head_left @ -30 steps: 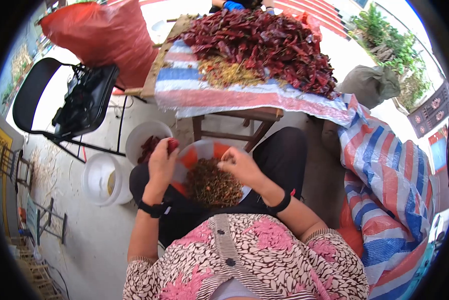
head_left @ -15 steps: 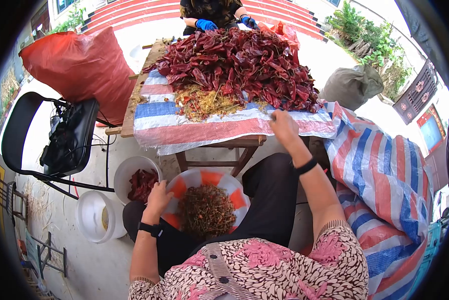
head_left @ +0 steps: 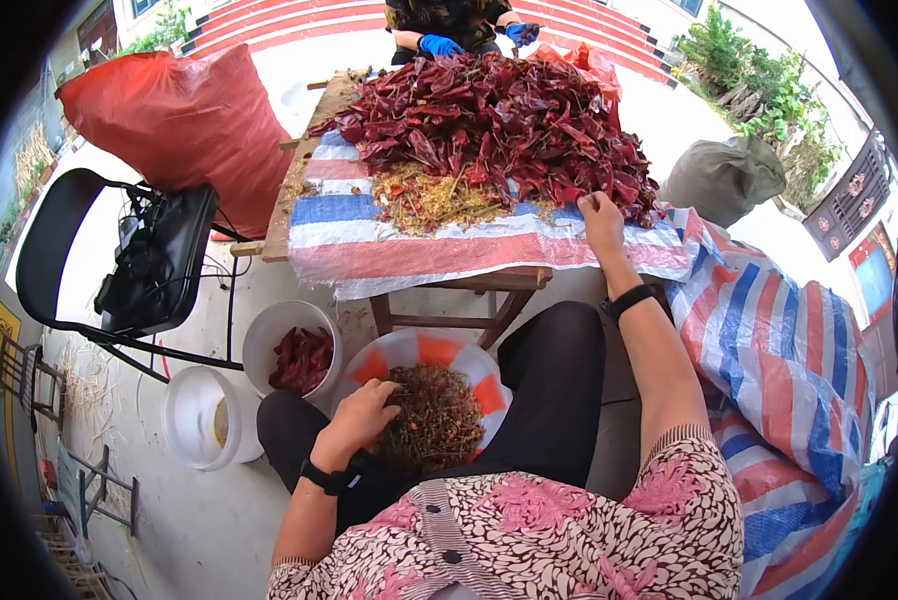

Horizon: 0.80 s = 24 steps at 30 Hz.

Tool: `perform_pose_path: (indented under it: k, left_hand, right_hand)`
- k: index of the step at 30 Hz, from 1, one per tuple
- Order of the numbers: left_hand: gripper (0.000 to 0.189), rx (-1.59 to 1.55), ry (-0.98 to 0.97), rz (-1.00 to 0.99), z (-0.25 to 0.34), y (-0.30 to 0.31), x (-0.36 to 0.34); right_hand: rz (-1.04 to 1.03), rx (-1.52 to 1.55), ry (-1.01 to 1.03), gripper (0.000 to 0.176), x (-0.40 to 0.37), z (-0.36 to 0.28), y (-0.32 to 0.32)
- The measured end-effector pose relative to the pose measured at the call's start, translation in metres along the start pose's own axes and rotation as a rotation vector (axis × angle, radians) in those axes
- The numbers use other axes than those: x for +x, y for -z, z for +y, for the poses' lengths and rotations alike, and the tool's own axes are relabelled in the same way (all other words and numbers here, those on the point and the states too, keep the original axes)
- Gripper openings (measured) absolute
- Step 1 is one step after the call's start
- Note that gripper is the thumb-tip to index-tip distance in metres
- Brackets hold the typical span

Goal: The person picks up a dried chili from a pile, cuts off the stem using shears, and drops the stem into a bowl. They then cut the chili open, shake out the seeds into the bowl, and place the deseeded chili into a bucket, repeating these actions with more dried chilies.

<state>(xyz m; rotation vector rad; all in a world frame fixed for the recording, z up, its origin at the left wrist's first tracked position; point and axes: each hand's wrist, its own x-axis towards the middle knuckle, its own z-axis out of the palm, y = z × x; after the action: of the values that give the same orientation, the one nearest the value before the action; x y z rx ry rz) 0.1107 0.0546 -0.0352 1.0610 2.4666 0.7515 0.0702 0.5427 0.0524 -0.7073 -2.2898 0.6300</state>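
A large heap of dried red chili peppers (head_left: 499, 120) covers the table's striped sheet (head_left: 419, 255). My right hand (head_left: 603, 222) is at the heap's front right edge, fingertips pinched on a dried chili pepper there; the pepper is mostly hidden. Over the left side of an orange-and-white basin (head_left: 437, 350) is my left hand (head_left: 366, 412), its fingers loosely extended and nothing visible in them. Chili stems and bits (head_left: 434, 415) fill the basin between my legs. Just left of it, a white bucket (head_left: 259, 335) contains several red chili peppers (head_left: 302, 360).
Yellow seeds (head_left: 434, 203) lie in front of the heap. A second white bucket (head_left: 184, 420) stands lower left, near a black chair (head_left: 54, 260). A red sack (head_left: 184, 130) and a grey sack (head_left: 724, 180) flank the table. Across it, another person wears blue gloves (head_left: 439, 45).
My left hand has moved from beside the chili bucket to over the basin. My right hand has reached up to the heap's edge. The whole view has shifted slightly.
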Motion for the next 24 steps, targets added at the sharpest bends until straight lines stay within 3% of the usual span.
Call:
perform_pose_path:
  k: [3, 7, 10, 12, 14, 16, 17, 20, 24]
  left_hand:
    - [0.035, -0.151, -0.071, 0.085, 0.018, 0.008, 0.006]
    - [0.042, -0.220, -0.295, 0.575, 0.069, 0.028, 0.008]
    - [0.044, -0.319, -0.345, 0.693, 0.093, 0.032, 0.009]
    - [0.038, -0.449, -0.362, 0.581, 0.093, 0.025, 0.010]
    - [0.032, -0.637, -0.306, 0.476, 0.094, 0.018, 0.002]
    - [0.027, -0.873, -0.174, 0.370, 0.095, 0.015, -0.006]
    - [0.024, -0.823, -0.224, 0.432, 0.087, 0.006, -0.005]
    - [0.018, -1.101, -0.155, 0.286, 0.085, 0.005, -0.012]
    - [0.021, -1.222, -0.164, 0.206, 0.091, 0.010, -0.015]
  right_hand:
    - [-0.148, 0.473, 0.049, 0.019, -0.039, -0.054, 0.024]
    - [-0.659, 0.609, -0.028, 0.017, -0.131, -0.138, 0.059]
    - [-0.906, 0.638, 0.089, 0.018, -0.182, -0.147, 0.043]
    - [-1.013, 0.638, 0.123, 0.020, -0.207, -0.158, 0.039]
    - [-1.044, 0.687, 0.058, 0.017, -0.226, -0.172, 0.042]
    - [-0.946, 0.846, 0.043, 0.016, -0.240, -0.177, 0.040]
    - [-0.893, 0.923, 0.035, 0.017, -0.246, -0.179, 0.039]
    - [-0.890, 0.885, 0.130, 0.021, -0.253, -0.187, 0.045]
    - [-0.603, 0.619, 0.571, 0.026, -0.255, -0.184, 0.040]
